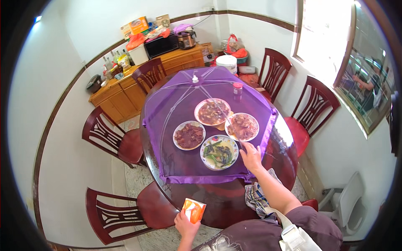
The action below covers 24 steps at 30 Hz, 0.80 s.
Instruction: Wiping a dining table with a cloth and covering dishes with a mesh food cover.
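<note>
My left hand (187, 226) grips a small orange and white packet (194, 210) at the table's near edge. Farther right, my right hand (252, 158) pinches the near right side of a purple mesh food cover (185, 103), where one of its thin ribs ends. Under the cover sits a flowered plate of green vegetables (220, 152), just left of that hand. Beyond it are a bowl of dark meat (189, 135), a bowl of stewed food (212, 111) and another meat dish (242, 126). A red-lidded jar (237, 88) stands farther back, seen through the mesh.
The round dark wooden table (216, 204) carries a striped cloth (256, 196) by my right forearm. Several red-brown chairs (133, 147) surround it. A wooden sideboard (125, 97) at the back bears a microwave (161, 45), a cooker (187, 40) and bottles. A grey plastic chair (348, 200) stands right.
</note>
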Motion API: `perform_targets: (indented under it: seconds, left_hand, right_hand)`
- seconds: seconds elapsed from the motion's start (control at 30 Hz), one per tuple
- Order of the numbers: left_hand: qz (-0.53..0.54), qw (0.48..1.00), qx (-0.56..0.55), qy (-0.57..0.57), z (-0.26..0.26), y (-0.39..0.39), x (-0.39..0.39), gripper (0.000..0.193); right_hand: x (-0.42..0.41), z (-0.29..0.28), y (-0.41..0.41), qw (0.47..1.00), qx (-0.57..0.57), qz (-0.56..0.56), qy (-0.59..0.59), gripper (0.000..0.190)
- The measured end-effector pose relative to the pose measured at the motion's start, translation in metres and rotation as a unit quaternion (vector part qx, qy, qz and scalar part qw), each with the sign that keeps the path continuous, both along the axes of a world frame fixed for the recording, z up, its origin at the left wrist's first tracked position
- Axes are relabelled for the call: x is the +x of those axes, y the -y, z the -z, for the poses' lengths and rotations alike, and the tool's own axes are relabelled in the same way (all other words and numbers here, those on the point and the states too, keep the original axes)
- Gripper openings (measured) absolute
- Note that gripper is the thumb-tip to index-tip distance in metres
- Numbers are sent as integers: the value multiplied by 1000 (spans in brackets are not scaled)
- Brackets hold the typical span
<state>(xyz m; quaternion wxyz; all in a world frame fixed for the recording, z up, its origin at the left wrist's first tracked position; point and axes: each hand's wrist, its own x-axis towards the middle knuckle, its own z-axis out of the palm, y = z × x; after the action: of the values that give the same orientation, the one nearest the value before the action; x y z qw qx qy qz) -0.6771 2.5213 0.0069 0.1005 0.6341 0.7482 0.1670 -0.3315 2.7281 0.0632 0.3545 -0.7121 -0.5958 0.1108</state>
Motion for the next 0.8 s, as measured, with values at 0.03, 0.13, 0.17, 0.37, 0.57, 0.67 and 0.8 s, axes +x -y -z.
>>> perform_targets:
  seconds: [0.03,0.13,0.17,0.37,0.57,0.67,0.8]
  left_hand:
    - [-1,1000,-1,-3,0,-2,0,86]
    - [1,1000,-18,15,-4,-7,-1,86]
    - [9,1000,-21,15,-5,-8,2,86]
    - [51,994,14,95,-28,-28,31,84]
    - [50,998,-25,-6,-18,-36,52,94]
    - [38,998,-56,-3,-19,-32,54,99]
    - [23,999,-38,-29,-15,-25,57,103]
  right_hand:
    - [2,3,0,1000,1,0,-16,37]
    - [11,8,5,998,50,6,-42,40]
    - [14,10,12,996,89,5,-28,42]
    - [32,35,119,992,14,-53,110,50]
    - [54,80,211,954,-154,-162,202,57]
    - [63,79,196,962,-125,-146,196,49]
    - [101,87,163,974,-103,-26,201,45]
